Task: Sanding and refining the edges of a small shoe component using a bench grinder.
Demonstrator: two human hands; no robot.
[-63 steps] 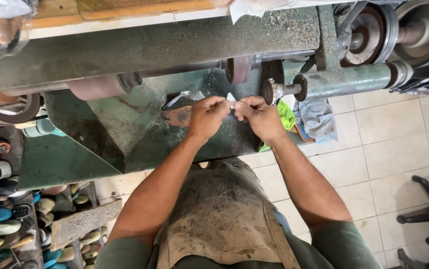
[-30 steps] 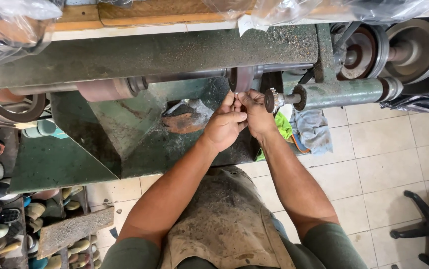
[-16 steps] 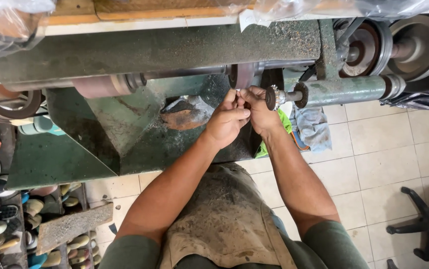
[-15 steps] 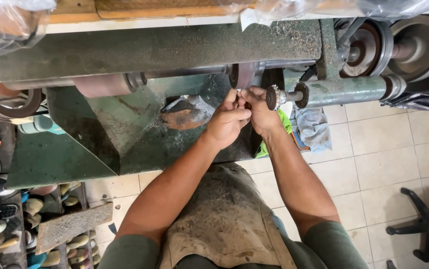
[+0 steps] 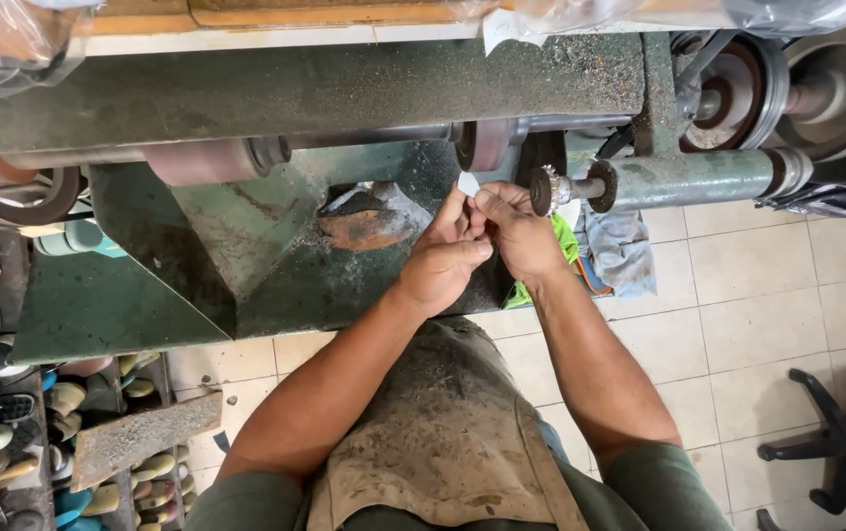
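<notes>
I see a long green grinding machine [image 5: 324, 88] across the top. Below its small toothed wheel [image 5: 542, 190], my left hand [image 5: 445, 261] and right hand [image 5: 519, 232] press together, pinching a small white piece [image 5: 468, 184].

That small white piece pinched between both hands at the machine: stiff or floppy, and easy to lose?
The white piece looks thin and tiny, so probably light and somewhat bendable. Both the left hand and right hand pinch it by the fingertips, suggesting it could slip easily. Its material can't be told.
</notes>
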